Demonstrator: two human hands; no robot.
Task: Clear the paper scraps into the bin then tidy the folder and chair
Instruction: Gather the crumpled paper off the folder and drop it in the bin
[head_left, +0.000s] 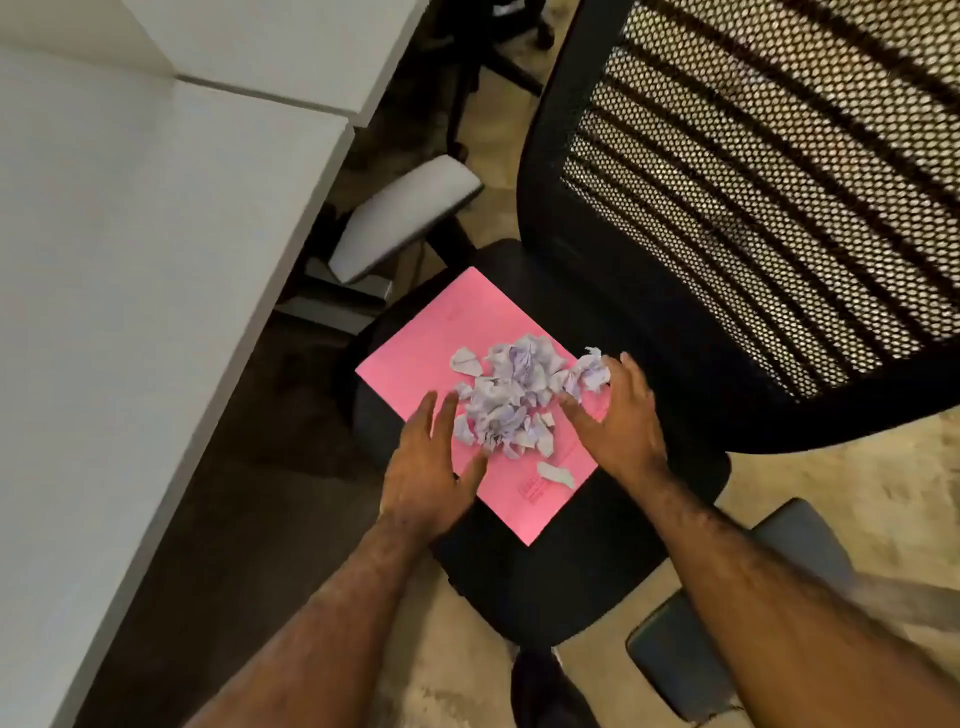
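Note:
A pink folder (426, 338) lies flat on the black seat of an office chair (545, 582). A heap of crumpled white paper scraps (511, 395) sits on the folder, with a few loose bits around it. My left hand (431, 467) rests at the heap's left side, fingers spread and holding nothing. My right hand (618, 415) is on the heap's right side, fingers apart, touching a crumpled scrap (589, 371) at the folder's right edge. No bin is in view.
A white desk (130, 286) fills the left side, its edge close to the chair. The chair's mesh backrest (769, 197) rises at the right. Grey armrests (400, 218) stand at the left and lower right (727, 613). My shoe (545, 691) is below the seat.

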